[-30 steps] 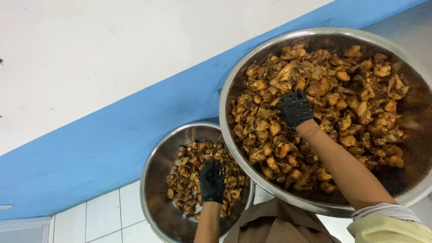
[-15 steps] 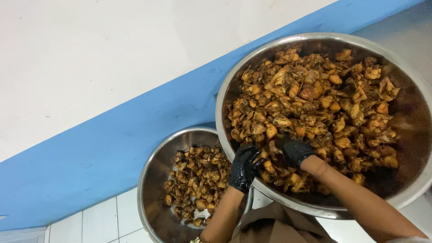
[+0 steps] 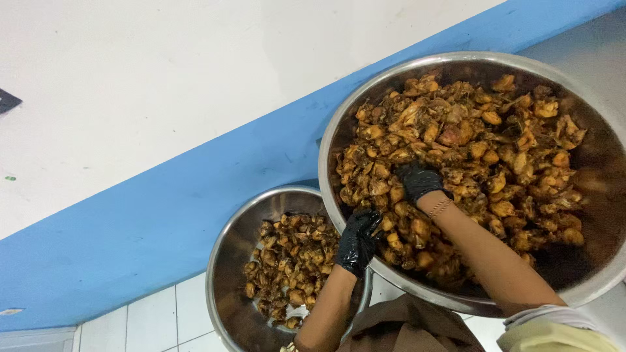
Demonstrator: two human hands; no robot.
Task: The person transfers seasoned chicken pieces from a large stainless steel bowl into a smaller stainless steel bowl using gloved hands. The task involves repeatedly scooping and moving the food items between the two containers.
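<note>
My left hand [image 3: 357, 240] has reached the big bowl's [image 3: 339, 130] rim, curled on meat pieces [image 3: 456, 143] (probably); right hand's [image 3: 420, 181] grip stays buried, unreadable.

I see a white tiled surface [image 3: 153, 319] at bottom left, w/ a blue band and white wall above it. Two round metal bowls sit on it: a small bowl [image 3: 225, 261] at bottom centre, a big bowl [image 3: 339, 124] to its right, rims overlapping, both holding browned meat pieces.
</note>
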